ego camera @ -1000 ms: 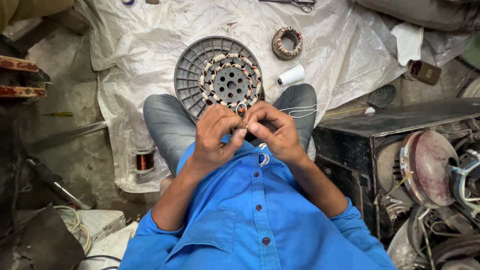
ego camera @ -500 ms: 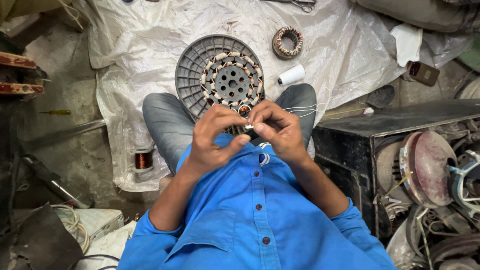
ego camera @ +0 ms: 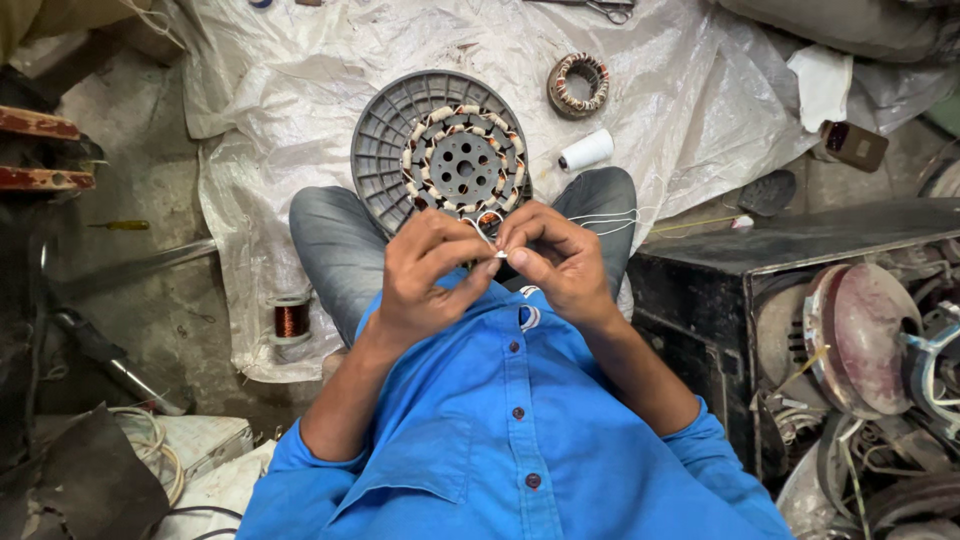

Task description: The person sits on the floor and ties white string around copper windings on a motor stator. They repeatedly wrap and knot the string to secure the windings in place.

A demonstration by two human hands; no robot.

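Near: blue shirt [ego camera: 500,440] fills the bottom of the head view; both forearms angle up and inward from the lower corners, elbows out, wrists meeting over the lap; left hand [ego camera: 425,275] and right hand [ego camera: 560,262] are both closed in a pinch, fingertips nearly touching at the centre, gripping a thin pale wire lead [ego camera: 488,238] between them; the lead is short here, with a small loop showing just above the fingertips; which hand carries the load I cannot tell, both look equally close to it; lead runs up and away from the hands toward the stator [ego camera: 462,165], so the working axis is roughly straight ahead from the chest; stator is a round wound core, copper and pale coil heads in a ring, lying flat on a grey ribbed disc [ego camera: 385,140] that rests against the knees [ego camera: 330,240], its near edge just beyond the knuckles; more pale strands [ego camera: 600,218] trail off to the right over the right knee; further out on the white plastic sheet [ego camera: 300,60] on the floor: a white thread spool [ego camera: 585,150] just right of the disc, a smaller wound coil ring [ego camera: 578,84] beyond that, scissors [ego camera: 610,10] at the sheet's far edge; copper wire bobbin [ego camera: 291,318] near the sheet's left edge; dark metal box [ego camera: 740,290] along the right side.
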